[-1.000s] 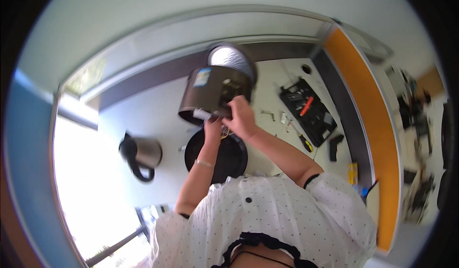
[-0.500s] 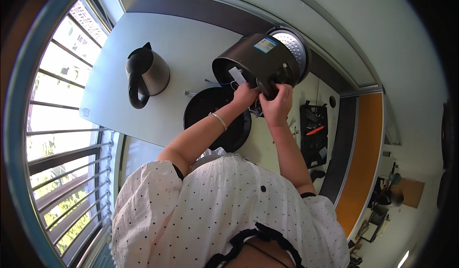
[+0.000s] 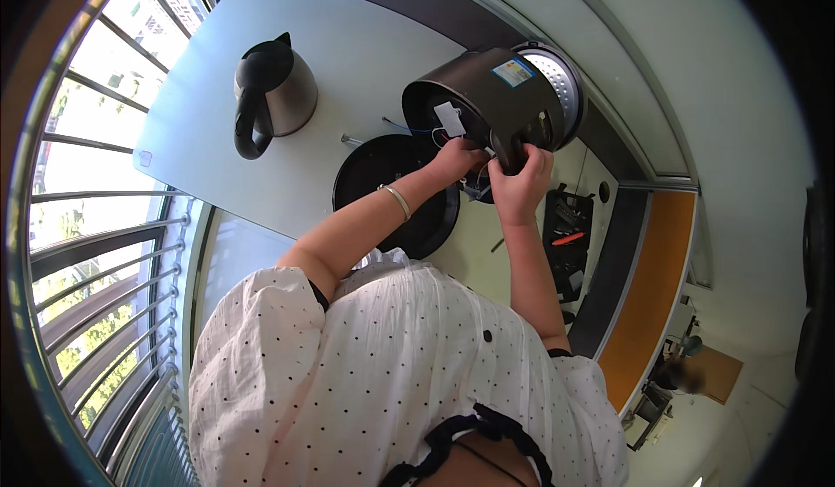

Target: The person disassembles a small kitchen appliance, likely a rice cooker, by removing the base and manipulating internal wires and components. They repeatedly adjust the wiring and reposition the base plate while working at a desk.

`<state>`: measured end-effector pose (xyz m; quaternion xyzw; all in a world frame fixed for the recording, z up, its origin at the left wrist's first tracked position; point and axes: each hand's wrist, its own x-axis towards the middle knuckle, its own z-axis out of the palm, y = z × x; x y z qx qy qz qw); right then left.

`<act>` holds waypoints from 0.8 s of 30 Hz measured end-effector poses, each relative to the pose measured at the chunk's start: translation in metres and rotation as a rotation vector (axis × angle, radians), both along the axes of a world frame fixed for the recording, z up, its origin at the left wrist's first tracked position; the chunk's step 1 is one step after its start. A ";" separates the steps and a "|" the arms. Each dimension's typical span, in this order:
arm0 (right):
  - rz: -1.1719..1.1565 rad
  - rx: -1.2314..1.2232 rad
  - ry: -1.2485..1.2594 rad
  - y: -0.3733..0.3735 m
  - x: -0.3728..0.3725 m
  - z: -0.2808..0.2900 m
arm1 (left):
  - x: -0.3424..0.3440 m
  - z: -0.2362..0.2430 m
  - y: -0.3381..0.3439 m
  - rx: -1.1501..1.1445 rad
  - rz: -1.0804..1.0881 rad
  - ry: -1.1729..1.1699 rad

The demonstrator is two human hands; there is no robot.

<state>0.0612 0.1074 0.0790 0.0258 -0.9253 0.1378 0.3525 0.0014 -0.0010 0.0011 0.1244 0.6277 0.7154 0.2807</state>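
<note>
A dark brown rice cooker lies tipped over on the table, its open bottom toward me. Wires and a white tag show inside that opening. My left hand reaches in at the lower edge with bent, closed fingers; what they pinch is hidden. Around the cooker's protruding dark front part, my right hand is closed, thumb on the near side. Below my left hand sits a round, shallow black part with small bits in it, partly covered by my forearm. The perforated metal inner lid shows at the cooker's far end.
A steel kettle with a black handle stands on the left of the table. A small metal bolt-like piece is beside the black part. At right lies a black tool case holding an orange-handled tool. Barred windows border the left.
The view has shifted a little, and the cooker sits slightly farther right in it. My left fingers have moved deeper along the opening's edge; my right hand keeps its hold.
</note>
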 end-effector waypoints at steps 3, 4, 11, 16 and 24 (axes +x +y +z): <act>0.009 0.041 0.012 -0.001 -0.001 0.001 | -0.002 -0.002 0.001 0.041 0.000 -0.063; 0.009 0.059 0.017 -0.001 -0.001 0.002 | -0.001 -0.001 0.002 0.049 0.004 -0.077; -0.020 0.051 0.023 -0.002 -0.001 0.001 | -0.003 0.002 -0.003 0.023 -0.025 -0.053; -0.029 0.048 0.021 0.000 -0.001 0.002 | -0.003 -0.002 0.000 0.061 -0.024 -0.072; -0.029 0.091 0.038 0.003 -0.003 0.006 | -0.001 0.003 -0.005 0.144 -0.065 -0.091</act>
